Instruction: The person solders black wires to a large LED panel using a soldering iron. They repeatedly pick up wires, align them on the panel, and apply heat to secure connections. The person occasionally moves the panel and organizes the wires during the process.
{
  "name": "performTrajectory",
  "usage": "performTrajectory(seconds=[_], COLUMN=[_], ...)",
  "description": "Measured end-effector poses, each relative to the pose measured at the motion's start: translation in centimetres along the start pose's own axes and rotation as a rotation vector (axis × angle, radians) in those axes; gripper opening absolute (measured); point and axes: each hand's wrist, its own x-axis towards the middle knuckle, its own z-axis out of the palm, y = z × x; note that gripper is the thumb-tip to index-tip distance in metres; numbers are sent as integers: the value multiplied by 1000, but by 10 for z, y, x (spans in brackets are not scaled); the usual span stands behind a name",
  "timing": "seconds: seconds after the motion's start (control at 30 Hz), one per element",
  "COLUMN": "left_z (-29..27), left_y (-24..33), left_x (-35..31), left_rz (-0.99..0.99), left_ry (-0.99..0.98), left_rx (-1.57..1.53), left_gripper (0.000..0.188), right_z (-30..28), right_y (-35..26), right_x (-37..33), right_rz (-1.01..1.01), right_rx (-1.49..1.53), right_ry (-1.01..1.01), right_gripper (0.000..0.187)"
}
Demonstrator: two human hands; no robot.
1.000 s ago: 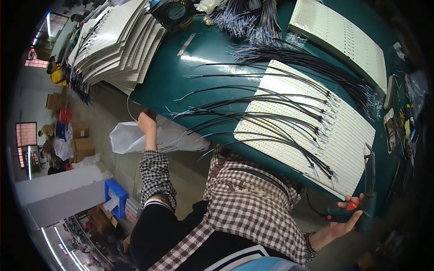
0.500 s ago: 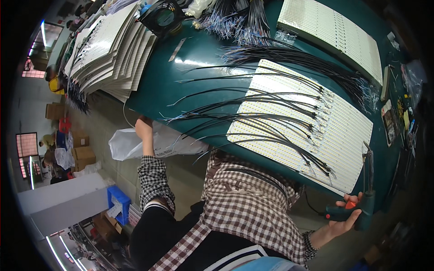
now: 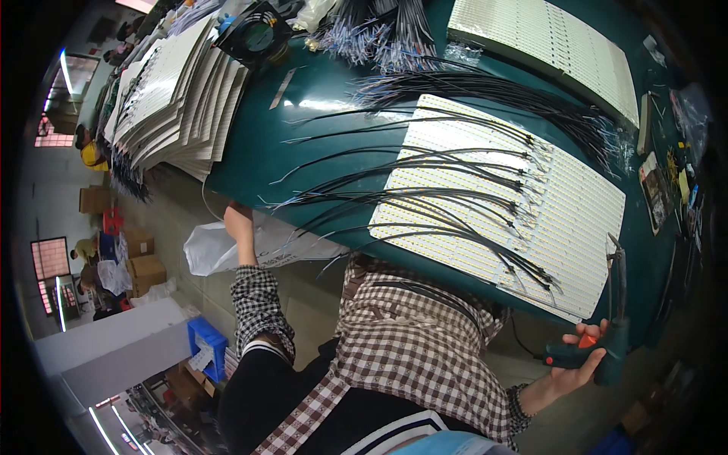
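Observation:
My right hand (image 3: 580,364) is wrapped round the handle of a dark green soldering gun (image 3: 611,355) with a red trigger. Its long metal tip points up beside the right edge of a white LED panel (image 3: 584,220). Black wires (image 3: 447,189) with stripped ends lie across that panel, several fixed along a row in its middle and trailing left over the table. At the table's near left edge is my left hand (image 3: 239,221), close above a white plastic bag (image 3: 208,246). Its fingers are mostly hidden at the edge.
On the green table (image 3: 250,163), a stack of white panels (image 3: 163,106) sits at the left and another panel stack (image 3: 546,49) at the far right. Bundles of black wires (image 3: 523,98) lie behind the panel. A small black fan (image 3: 254,34) stands at the back.
The view has shifted a little, so the table and its items appear slightly further left and higher. Both hands and the soldering gun keep nearly the same places.

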Motion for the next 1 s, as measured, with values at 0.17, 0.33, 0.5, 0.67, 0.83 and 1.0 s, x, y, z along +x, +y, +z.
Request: performTrajectory(seconds=[0.17, 0.33, 0.5, 0.67, 0.83, 1.0], left_z=[22, 22, 6, 11, 12, 4], left_y=[-37, -35, -25, -15, -25, -14], left_x=[14, 12, -3, 6, 9, 14], left_rz=[136, 15, 63, -4, 70, 74], left_ry=[17, -35, -55, -67, 67, -29], left_rx=[50, -1, 29, 93, -80, -22], left_gripper=[31, 29, 29, 24, 26, 21], right_z=[-6, -2, -10, -3, -1, 1], right_y=[8, 2, 10, 6, 13, 13], right_x=[-2, 2, -7, -4, 3, 4], right_rz=[8, -5, 39, -19, 31, 16], right_rx=[49, 28, 87, 34, 44, 38], right_ry=[-9, -70, -28, 10, 5, -2], right_gripper=[58, 56, 56, 52, 54, 55])
